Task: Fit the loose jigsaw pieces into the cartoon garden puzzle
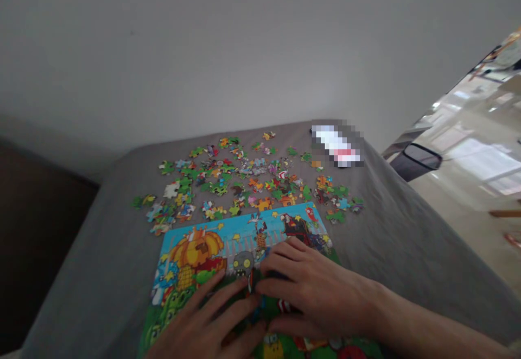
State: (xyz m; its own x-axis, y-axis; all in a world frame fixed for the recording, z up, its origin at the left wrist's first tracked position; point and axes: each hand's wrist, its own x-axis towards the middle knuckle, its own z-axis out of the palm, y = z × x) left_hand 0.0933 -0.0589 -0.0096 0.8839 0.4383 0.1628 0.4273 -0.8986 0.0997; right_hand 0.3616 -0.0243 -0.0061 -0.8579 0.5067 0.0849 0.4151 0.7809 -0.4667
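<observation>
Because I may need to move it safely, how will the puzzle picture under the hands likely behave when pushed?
The puzzle picture probably slides rather than tips, since it lies broad and flat. The draped grey cover beneath may wrinkle and drag against it.

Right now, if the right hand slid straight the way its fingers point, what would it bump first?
Probably the left hand, whose fingertips lie just ahead over the puzzle, though depth is unclear.
</observation>
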